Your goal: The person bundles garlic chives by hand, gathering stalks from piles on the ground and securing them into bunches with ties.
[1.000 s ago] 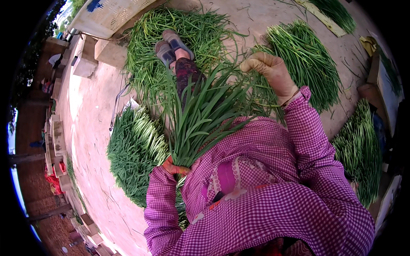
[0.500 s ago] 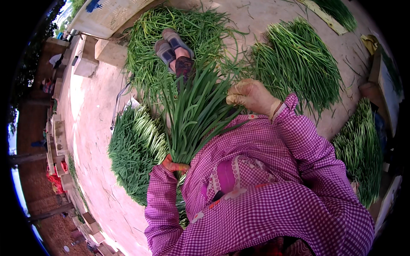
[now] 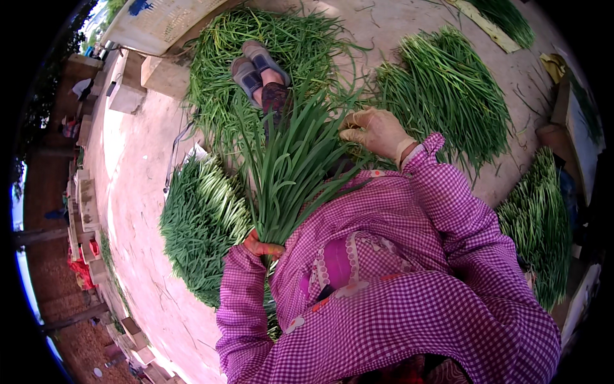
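Note:
A bunch of long flat green leaves, which look like garlic chives (image 3: 291, 169), stands fanned out in front of my body. Its lower end is gripped in my left hand (image 3: 261, 247), closed around the stems, with orange-stained fingers. Beside the leaf tips, on the right, is my right hand (image 3: 378, 133) in a pale glove. Its fingers point left, with thumb and forefinger a little apart and no leaf visible between them. To the left of the bunch lies a neat pile of chives (image 3: 198, 230), its pale stem ends toward the bunch.
Loose leaves (image 3: 211, 70) cover the floor around my shoes (image 3: 252, 75). A large heap of chives (image 3: 448, 96) lies at the right, another stack (image 3: 540, 230) at the far right. A pale perforated panel (image 3: 169, 25) and concrete block (image 3: 167, 77) stand at the upper left.
My right hand has risen slightly and its fingers have straightened out from a curled, pinched shape. The left hand keeps its hold on the chives, almost in the same place.

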`<state>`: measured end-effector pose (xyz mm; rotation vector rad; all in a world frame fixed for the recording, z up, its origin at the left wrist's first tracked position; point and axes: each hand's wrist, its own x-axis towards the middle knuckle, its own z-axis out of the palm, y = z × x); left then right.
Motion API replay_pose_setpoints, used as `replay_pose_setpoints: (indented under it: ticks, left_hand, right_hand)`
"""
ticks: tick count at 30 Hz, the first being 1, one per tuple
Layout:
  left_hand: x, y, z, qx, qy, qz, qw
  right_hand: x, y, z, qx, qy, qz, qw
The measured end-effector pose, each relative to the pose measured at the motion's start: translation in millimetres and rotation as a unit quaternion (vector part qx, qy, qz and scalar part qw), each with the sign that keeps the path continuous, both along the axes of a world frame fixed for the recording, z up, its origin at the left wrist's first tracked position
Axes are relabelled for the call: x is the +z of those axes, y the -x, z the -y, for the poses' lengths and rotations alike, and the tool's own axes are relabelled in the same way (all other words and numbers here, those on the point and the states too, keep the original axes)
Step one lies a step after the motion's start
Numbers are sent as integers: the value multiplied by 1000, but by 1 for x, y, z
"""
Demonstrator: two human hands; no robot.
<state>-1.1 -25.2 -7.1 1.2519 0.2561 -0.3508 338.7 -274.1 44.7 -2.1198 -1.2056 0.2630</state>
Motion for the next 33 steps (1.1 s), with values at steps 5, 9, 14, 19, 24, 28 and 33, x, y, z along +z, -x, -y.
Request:
replay_pose_setpoints:
  ticks: [5,9,14,19,24,28,33]
  left_hand:
    - [-14,7,-4,24,38,-13,999]
    - [-20,5,-4,12,68,29,997]
    - [-13,10,3,80,70,-49,993]
    - [1,-2,5,122,12,-111,986]
    - [24,-14,16,151,-28,-157,976]
    - [25,-16,20,152,-87,-153,973]
    - [5,-6,10,183,-144,-148,961]
  right_hand:
    - [-23,14,-17,-15,40,-122,992]
    - [-38,2,-12,-47,-137,-322,936]
    - [-31,-34,14,-180,-308,-421,834]
    - [18,3,3,-144,-275,-144,940]
    - [51,48,-28,24,-143,206,968]
    - [28,56,-36,123,-158,90,976]
    - [25,19,-7,41,-307,-432,847]
